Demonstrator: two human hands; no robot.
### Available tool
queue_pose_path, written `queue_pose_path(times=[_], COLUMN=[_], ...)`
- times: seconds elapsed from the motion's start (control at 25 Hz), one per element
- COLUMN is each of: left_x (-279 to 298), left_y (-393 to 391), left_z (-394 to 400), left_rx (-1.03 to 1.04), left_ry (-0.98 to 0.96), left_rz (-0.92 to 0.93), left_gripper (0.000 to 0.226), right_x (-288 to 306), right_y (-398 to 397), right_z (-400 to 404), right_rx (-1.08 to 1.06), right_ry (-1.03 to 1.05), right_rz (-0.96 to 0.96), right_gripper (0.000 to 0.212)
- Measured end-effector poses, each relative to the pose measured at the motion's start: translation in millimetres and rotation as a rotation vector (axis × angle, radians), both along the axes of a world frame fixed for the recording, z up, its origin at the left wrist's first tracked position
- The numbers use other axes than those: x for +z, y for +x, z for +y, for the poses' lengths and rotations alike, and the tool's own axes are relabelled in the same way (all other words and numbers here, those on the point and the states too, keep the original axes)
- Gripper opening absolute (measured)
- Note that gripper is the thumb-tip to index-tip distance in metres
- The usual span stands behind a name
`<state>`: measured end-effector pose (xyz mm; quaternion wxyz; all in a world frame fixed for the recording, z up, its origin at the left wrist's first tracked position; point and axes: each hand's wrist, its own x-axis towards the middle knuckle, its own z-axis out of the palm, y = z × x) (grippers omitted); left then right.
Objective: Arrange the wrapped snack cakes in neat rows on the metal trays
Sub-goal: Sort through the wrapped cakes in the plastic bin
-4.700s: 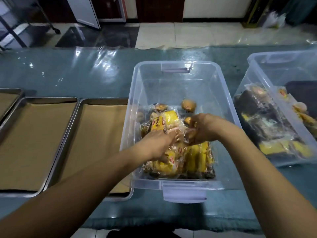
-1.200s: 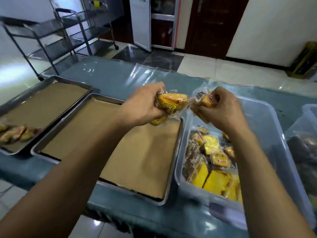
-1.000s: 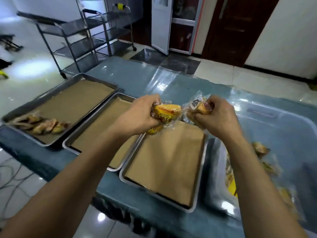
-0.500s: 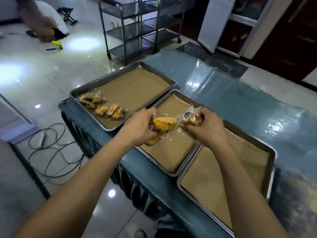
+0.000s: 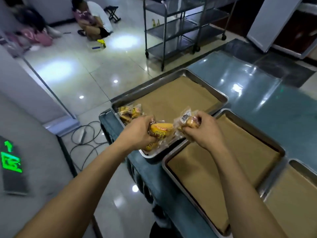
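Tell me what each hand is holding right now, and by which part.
The left hand grips yellow wrapped snack cakes around their left ends. The right hand pinches a clear-wrapped cake by its right side.

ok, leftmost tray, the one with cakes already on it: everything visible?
The leftmost tray is shallow, rectangular metal with a raised rim, lined with brown paper. It sits at the table's end, beside a second tray. A few wrapped cakes lie along its near-left edge. Both hands hover over its near end, hiding that part.

Three trays sit side by side on the table (image 5: 267,107): far tray (image 5: 221,96), middle tray (image 5: 277,149), near tray (image 5: 291,163). Wrapped cakes (image 5: 129,113) lie at the far tray's left end. Shelf cart (image 5: 173,23) stands on the floor behind the table.
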<state>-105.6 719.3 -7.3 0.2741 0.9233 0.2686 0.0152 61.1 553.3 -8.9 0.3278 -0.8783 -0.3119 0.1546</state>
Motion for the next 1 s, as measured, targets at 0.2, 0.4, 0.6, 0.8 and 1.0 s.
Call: queue_pose_path(times=[0.2,0.4,0.6,0.8,1.0], left_x=[-13.7,-41.5,-76.3,-124.7,-138.1], left_y=[14.0,43.3,89.2,100.0,95.9], left_z=[75.9,137.5,189.5,205.9,207.1], left_rx=[0.084,0.000,-0.261,-0.388,-0.478], left_ry=[0.004,-0.029,-0.011,0.143,0.196], left_rz=[0.093,0.227,0.406,0.536,0.358], left_gripper=[0.045,0.046,0.045,0.072,0.112], right_x=[-10.1,-38.8,-77.5,-119.2,-126.3], right_y=[19.1,28.1,13.1,-11.1,-38.2], right_z=[65.8,102.5,131.7,153.1,156.0], right_rx=[0.038,0.048,-0.003,-0.239,-0.304], right_ry=[-0.044,-0.229,-0.254,-0.436,-0.541], right_rz=[0.075,0.219,0.352,0.185,0.229], right_gripper=[0.032,0.044,0.049,0.066,0.074])
